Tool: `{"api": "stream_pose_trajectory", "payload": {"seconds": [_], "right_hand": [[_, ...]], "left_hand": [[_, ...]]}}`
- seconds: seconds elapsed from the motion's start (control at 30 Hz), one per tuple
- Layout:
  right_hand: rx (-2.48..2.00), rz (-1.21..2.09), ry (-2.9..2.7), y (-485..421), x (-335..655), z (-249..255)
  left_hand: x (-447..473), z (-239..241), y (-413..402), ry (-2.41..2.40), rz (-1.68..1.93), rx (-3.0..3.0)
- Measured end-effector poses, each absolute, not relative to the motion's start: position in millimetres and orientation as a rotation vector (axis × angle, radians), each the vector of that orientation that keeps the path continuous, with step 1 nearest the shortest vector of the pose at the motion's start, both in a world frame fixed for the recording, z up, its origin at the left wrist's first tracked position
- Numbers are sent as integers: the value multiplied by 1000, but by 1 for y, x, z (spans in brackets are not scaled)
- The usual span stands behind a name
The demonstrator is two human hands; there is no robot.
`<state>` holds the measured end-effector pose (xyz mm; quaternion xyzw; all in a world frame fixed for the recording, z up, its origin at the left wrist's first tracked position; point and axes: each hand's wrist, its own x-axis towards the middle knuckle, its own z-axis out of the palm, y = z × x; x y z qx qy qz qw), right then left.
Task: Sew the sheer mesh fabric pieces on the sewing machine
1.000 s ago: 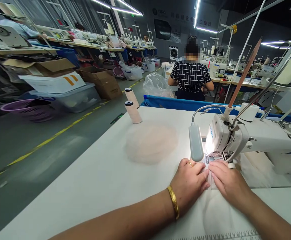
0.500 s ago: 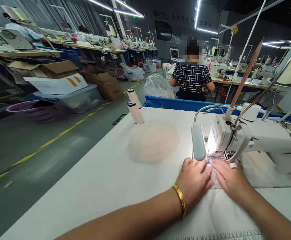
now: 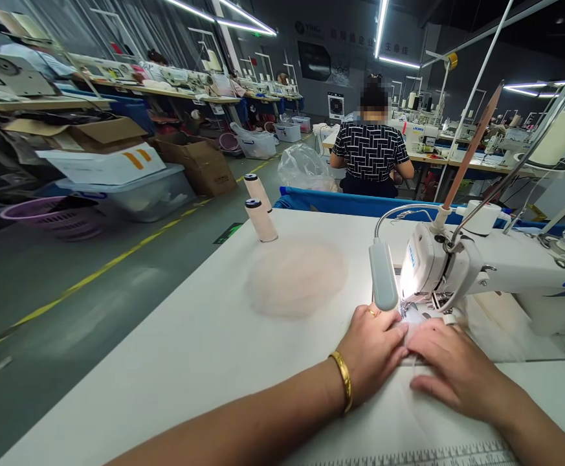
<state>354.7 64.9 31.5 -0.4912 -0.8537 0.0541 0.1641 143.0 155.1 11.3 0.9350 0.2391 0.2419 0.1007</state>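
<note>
Sheer white fabric (image 3: 413, 318) lies beneath the needle area of a white sewing machine (image 3: 420, 262). My left hand (image 3: 374, 349), with a ring and a gold bracelet, is closed at the fabric's left edge, thumb and fingers pressed together on it. My right hand (image 3: 457, 369) is on the other side; its fingers rest over the fabric while the thumb is spread away towards me. The fingertips of both hands almost meet in front of the presser foot, which is partly hidden. A grey lamp (image 3: 384, 275) hangs just above my left fingers.
Two thread cones (image 3: 261, 220) stand at the far left of the white table (image 3: 204, 362). A faint pinkish heap of sheer material (image 3: 296, 278) lies on it. A ruler strip (image 3: 457, 453) runs along the near edge. Ahead sits a person (image 3: 372, 152) facing away.
My right hand has drawn back slightly towards me, its thumb moving away from the fingers. More white fabric shows between the hands. My left hand stays nearly in place.
</note>
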Motion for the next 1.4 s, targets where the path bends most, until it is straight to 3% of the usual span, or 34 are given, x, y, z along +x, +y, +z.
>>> {"api": "stream_pose_trajectory", "payload": {"seconds": [0.43,0.9,1.4], "right_hand": [[-1487,305,-2046,74,363,30],[-1344,281,-2444,61,358,38],[-1413,156,-2427,71,357,31]], "left_hand": [[151,17,173,664,688,2557],[135,8,159,399,948,2779],[139,10,177,429,828,2832]]}}
